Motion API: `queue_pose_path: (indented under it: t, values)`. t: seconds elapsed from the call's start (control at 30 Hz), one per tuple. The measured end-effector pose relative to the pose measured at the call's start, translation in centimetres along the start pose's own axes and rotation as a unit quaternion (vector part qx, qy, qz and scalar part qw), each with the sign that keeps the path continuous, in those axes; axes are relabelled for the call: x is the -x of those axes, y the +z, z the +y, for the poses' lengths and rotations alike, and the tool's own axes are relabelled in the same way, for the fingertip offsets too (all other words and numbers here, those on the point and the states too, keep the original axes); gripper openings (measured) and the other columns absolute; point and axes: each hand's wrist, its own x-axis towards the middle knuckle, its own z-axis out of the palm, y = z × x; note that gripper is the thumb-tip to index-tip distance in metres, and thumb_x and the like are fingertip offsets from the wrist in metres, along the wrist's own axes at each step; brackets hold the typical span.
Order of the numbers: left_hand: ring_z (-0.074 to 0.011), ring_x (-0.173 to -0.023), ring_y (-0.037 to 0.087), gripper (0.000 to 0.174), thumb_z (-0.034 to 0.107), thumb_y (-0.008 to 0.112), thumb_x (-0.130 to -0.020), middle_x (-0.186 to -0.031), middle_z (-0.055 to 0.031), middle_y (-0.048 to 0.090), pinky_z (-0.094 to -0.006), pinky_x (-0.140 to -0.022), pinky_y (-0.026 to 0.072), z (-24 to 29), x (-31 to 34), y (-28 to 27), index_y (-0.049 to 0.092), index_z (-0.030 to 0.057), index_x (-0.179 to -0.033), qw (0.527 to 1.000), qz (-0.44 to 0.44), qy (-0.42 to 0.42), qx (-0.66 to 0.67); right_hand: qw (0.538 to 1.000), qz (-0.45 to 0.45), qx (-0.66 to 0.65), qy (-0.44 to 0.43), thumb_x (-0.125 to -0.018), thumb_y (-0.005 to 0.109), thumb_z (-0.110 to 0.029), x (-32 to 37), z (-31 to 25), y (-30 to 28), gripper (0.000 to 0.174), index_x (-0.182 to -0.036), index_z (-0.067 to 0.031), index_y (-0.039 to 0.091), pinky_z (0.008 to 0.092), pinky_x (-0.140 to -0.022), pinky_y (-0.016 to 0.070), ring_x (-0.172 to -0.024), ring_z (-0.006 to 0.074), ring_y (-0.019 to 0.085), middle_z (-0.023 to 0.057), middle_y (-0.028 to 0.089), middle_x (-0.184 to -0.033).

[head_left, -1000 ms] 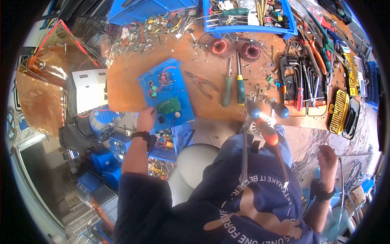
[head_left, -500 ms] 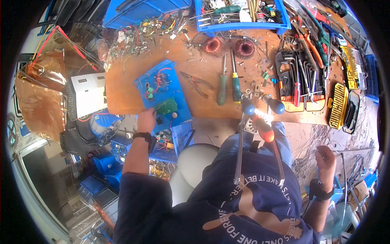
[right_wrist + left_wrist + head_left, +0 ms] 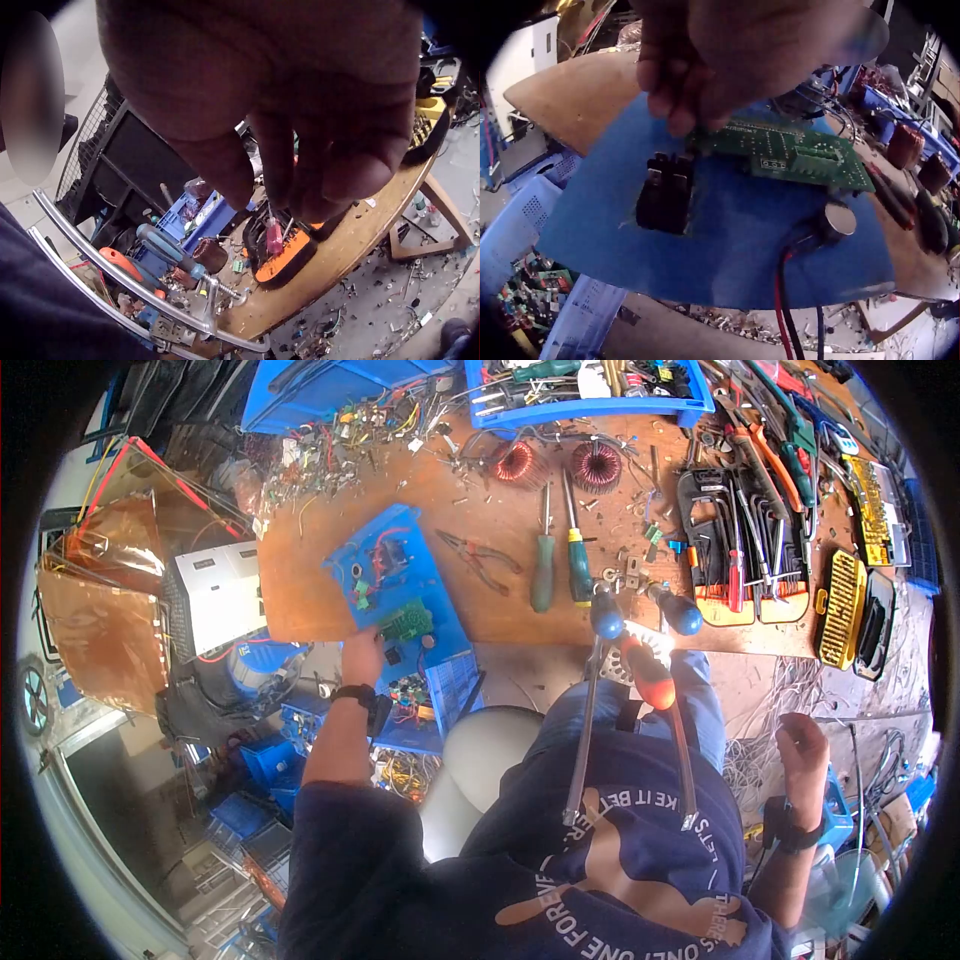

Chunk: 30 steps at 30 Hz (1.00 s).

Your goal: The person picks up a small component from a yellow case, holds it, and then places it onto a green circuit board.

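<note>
A blue panel (image 3: 428, 575) lies at the table's front left edge, with a green circuit board (image 3: 405, 622) on it. My left hand (image 3: 363, 658) is at the board's left end; in the left wrist view this hand (image 3: 720, 67) has curled fingers pinching the corner of the green board (image 3: 802, 154). Beside them are a black socket (image 3: 665, 199) and a round silver disc (image 3: 840, 219) with red and black wires. My right hand (image 3: 803, 745) hangs off the table's front, empty, its fingers loosely bent; it fills the top of the right wrist view (image 3: 277, 90).
Pliers (image 3: 480, 560) and two green-handled screwdrivers (image 3: 543, 572) lie right of the panel. Behind them are two copper coils (image 3: 597, 464) and a blue parts bin (image 3: 590, 410). Blue and orange handles (image 3: 648, 675) stick out at the front edge, near a hex key set (image 3: 745, 560).
The head view has shifted slightly, moving the table's things a little to the left. My left hand stays at the board's end, and my right hand hangs in about the same place.
</note>
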Motion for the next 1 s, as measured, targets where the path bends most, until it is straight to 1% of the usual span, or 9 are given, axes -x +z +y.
queue_pose_path:
  t: [0.13, 0.2, 0.37, 0.53, 0.7, 0.83, 0.9, 0.93, 1.0]
  values:
    - [-0.0393, -0.082, 0.058, 0.014, 0.01, 0.058, -0.077, -0.083, -0.0219, 0.061, -0.048, -0.072, 0.0461, 0.1, 0.2, 0.3, 0.062, 0.0013, -0.088, 1.0, 0.02, 0.009, -0.009, 1.0, -0.002, -0.021, 0.003, -0.079, 0.06, -0.002, 0.0, -0.1, -0.1, 0.017, -0.096, 0.0005, 0.06, 0.0245, -0.065, 0.0419, -0.075, 0.0095, 0.051, 0.0038, 0.059, -0.084]
    - [-0.039, -0.082, 0.058, 0.012, 0.01, 0.057, -0.078, -0.083, -0.0215, 0.061, -0.0479, -0.072, 0.0464, 0.6, 0.0, 0.0, 0.061, 0.0012, -0.086, 0.999, 0.002, 0.011, -0.038, 0.999, -0.03, -0.002, 0.024, -0.08, 0.059, 0.0, 0.0, 0.0, -0.4, 0.019, -0.099, 0.0018, 0.059, 0.0228, -0.073, 0.0428, -0.081, 0.0083, 0.053, 0.0023, 0.061, -0.088]
    - [-0.0367, -0.081, 0.06, 0.011, 0.011, 0.053, -0.08, -0.081, -0.0198, 0.061, -0.0469, -0.071, 0.0474, 1.0, -0.3, -0.3, 0.059, 0.0022, -0.082, 0.995, -0.037, 0.003, -0.093, 1.0, -0.026, 0.01, 0.015, -0.08, 0.06, -0.001, 0.2, 0.0, -0.3, 0.019, -0.099, 0.0017, 0.059, 0.023, -0.072, 0.0429, -0.081, 0.0084, 0.054, 0.0025, 0.061, -0.088]
    - [-0.0336, -0.079, 0.06, 0.011, 0.011, 0.054, -0.078, -0.081, -0.0174, 0.061, -0.0456, -0.071, 0.0484, 1.1, -0.1, -0.1, 0.059, 0.0028, -0.083, 0.987, -0.005, 0.066, -0.146, 1.0, -0.018, 0.003, 0.02, -0.08, 0.059, 0.0, 0.6, -0.2, -0.5, 0.018, -0.098, 0.0017, 0.059, 0.0235, -0.071, 0.0429, -0.081, 0.009, 0.054, 0.0027, 0.061, -0.088]
    - [-0.0367, -0.081, 0.059, 0.012, 0.009, 0.055, -0.076, -0.083, -0.0192, 0.061, -0.0474, -0.07, 0.0479, 0.8, -0.2, -0.4, 0.059, 0.0015, -0.084, 0.991, -0.001, 0.07, -0.116, 1.0, -0.016, -0.015, 0.017, -0.078, 0.059, 0.0, 0.8, -0.5, -0.4, 0.017, -0.095, 0.0021, 0.06, 0.0238, -0.071, 0.0435, -0.08, 0.0103, 0.055, 0.0038, 0.062, -0.086]
    - [-0.0369, -0.079, 0.061, 0.018, 0.011, 0.054, -0.073, -0.082, -0.0202, 0.063, -0.0465, -0.07, 0.0492, -0.1, -0.4, 0.0, 0.062, 0.0026, -0.087, 0.99, -0.06, 0.047, -0.121, 0.998, -0.007, 0.051, 0.023, -0.077, 0.061, -0.006, 1.3, -0.8, -0.6, 0.02, -0.096, 0.0013, 0.063, 0.0283, -0.072, 0.047, -0.08, 0.0143, 0.058, 0.0093, 0.064, -0.085]
    - [-0.0355, -0.077, 0.062, 0.018, 0.015, 0.056, -0.072, -0.08, -0.0196, 0.063, -0.0466, -0.07, 0.049, -0.8, -0.4, 0.1, 0.063, 0.0034, -0.085, 0.99, -0.032, 0.072, -0.117, 0.999, 0.018, 0.043, -0.026, -0.078, 0.059, -0.005, 1.6, -0.2, -0.7, 0.017, -0.093, 0.0013, 0.064, 0.0289, -0.069, 0.0479, -0.078, 0.0159, 0.059, 0.0108, 0.064, -0.085]
    - [-0.0352, -0.076, 0.062, 0.018, 0.014, 0.055, -0.073, -0.079, -0.0198, 0.063, -0.0473, -0.067, 0.0488, 1.8, -3.4, 2.7, 0.063, 0.0036, -0.085, 0.983, -0.059, 0.083, -0.15, 0.995, 0.043, 0.09, -0.004, -0.077, 0.062, -0.003, 2.1, -0.3, -3.5, 0.017, -0.093, 0.0011, 0.064, 0.0281, -0.066, 0.0482, -0.075, 0.0157, 0.06, 0.0103, 0.064, -0.085]
    - [-0.0361, -0.074, 0.061, 0.017, 0.013, 0.06, -0.073, -0.078, -0.0193, 0.063, -0.0471, -0.066, 0.0483, -4.4, -0.6, 2.7, 0.064, 0.0027, -0.085, 0.987, 0.06, 0.091, -0.119, 0.997, 0.033, 0.007, -0.068, -0.074, 0.068, -0.003, 1.6, -1.6, -2.0, 0.018, -0.091, -0.0004, 0.065, 0.0268, -0.062, 0.0473, -0.071, 0.0132, 0.059, 0.0087, 0.063, -0.08]
